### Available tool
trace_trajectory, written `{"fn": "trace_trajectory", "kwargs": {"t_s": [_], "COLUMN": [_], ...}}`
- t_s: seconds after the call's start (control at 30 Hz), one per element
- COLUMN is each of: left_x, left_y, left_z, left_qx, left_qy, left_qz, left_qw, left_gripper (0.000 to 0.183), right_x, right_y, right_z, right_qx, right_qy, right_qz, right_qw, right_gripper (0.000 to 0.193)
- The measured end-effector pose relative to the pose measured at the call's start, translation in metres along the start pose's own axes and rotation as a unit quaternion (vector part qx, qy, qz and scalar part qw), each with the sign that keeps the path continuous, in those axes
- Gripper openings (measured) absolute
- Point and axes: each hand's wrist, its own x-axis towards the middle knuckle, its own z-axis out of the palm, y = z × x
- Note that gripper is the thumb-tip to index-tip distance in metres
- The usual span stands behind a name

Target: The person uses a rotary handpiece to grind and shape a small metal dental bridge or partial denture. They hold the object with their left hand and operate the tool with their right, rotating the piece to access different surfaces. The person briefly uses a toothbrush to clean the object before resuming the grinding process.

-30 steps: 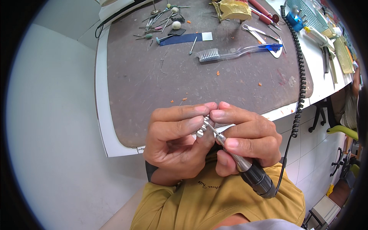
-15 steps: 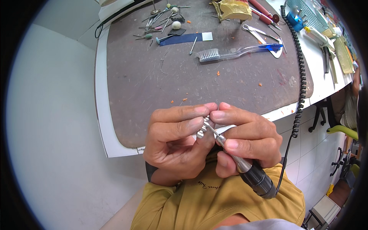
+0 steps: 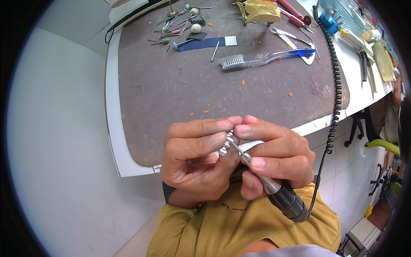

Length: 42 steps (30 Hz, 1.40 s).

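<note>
Head view: small silver piece (image 3: pixel 223 151) sits between two close-set hands

From my end, I have the left hand (image 3: pixel 186 147) pinched narrow, its fingertips gripping the silver piece — a short row of shiny, rounded lobes. The piece lies in the gap between the hands, just right of the left fingertips, its upper end partly covered by them. The right hand (image 3: pixel 280 150) is curled around a slim handpiece (image 3: pixel 270 185), metal at the front and black at the rear. Its thin tip (image 3: pixel 236 147) points up and left to the piece; I cannot tell at this scale whether they touch. The uppermost right fingertips meet or nearly meet the left ones, just beside the piece's upper end.

Both hands are at the near edge of the white bench (image 3: pixel 112 128), above a mustard shirt (image 3: pixel 239 227). Beyond them I see the brown mat (image 3: pixel 171 98) with a clear toothbrush (image 3: pixel 265 58), a dark blue strip (image 3: pixel 201 44) and, toward the far side, a yellow model (image 3: pixel 262 11). A coiled black cord (image 3: pixel 337 85) hangs along the right — its straight lower end reaching the handpiece's rear.
</note>
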Motion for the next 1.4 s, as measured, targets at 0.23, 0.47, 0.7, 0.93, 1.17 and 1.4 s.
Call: {"fn": "trace_trajectory", "kwargs": {"t_s": [0.23,0.47,0.7,0.93,1.17,1.4], "left_x": [0.0008,0.0001,0.0014,0.0007,0.0012,-0.0003], "left_y": [-0.0002,-0.0008,0.0012,0.0014,0.0021,0.0023], "left_z": [0.0,-0.0002,-0.0003,-0.0023,-0.0016,-0.0033], "left_qx": [-0.003,0.01,0.008,0.015,0.022,0.009], "left_qy": [-0.003,-0.004,-0.009,-0.016,-0.023,-0.026], "left_qz": [0.0,0.005,-0.004,-0.009,-0.007,-0.016], "left_qw": [1.0,1.0,1.0,1.0,0.999,0.999], "left_gripper": [0.028,0.028,0.029,0.03,0.031,0.032], "right_x": [-0.0001,-0.0022,-0.0007,0.0006,-0.0007,0.0], "right_y": [0.001,0.0017,0.0032,0.0021,0.0028,0.0009], "right_z": [-0.0009,-0.0003,-0.0004,0.0012,0.0008,-0.0001], "right_qx": [0.001,0.004,0.003,-0.01,-0.01,-0.005], "right_qy": [-0.005,0.006,0.0,0.009,0.011,0.003], "right_qz": [-0.003,-0.002,-0.017,-0.013,-0.013,-0.003], "right_qw": [1.0,1.0,1.0,1.0,1.0,1.0], "right_gripper": [0.025,0.026,0.024,0.024,0.025,0.024]}}
